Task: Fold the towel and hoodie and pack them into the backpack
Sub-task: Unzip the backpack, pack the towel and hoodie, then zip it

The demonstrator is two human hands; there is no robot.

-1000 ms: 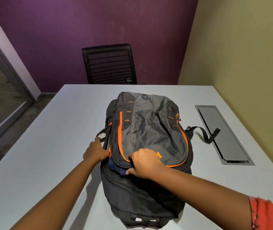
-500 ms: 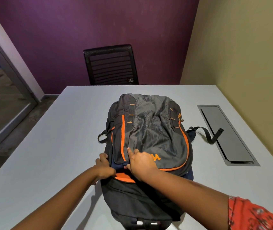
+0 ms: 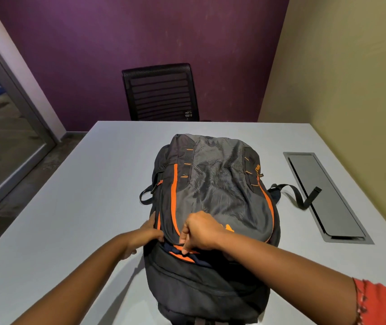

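The backpack (image 3: 213, 207) lies flat on the grey table (image 3: 70, 219), filling the middle of the view, its long axis running from 12 o'clock to 6 o'clock, with the grey, orange-piped front panel facing up. No towel or hoodie lies loose on the table; a strip of navy fabric (image 3: 193, 258) shows in the gap under the front flap near 6 o'clock, which I take to be packed contents, though which garment it is cannot be told.

The right hand (image 3: 201, 232) sits on the near end of the flap, fingers curled and pinching at the orange-edged zipper line (image 3: 182, 252); the puller itself is too small to make out. The left hand (image 3: 148, 233) is at about 9 o'clock from the right hand, just beside it, its fingers curled round the bag's left edge as if bracing it.

The step in hand looks like zipping the main compartment shut, so the task seems close to done. The zipper track curves away from the right hand toward 3 o'clock along the near edge of the flap, then up the bag's right side. The right hand is the nearer one for that pull, while the left steadies the opposite side. The bulging fabric could catch in the teeth.

A black strap (image 3: 297, 195) trails out at 3 o'clock toward a recessed cable hatch (image 3: 323, 195), and a black mesh chair (image 3: 161, 92) stands at 12 o'clock.
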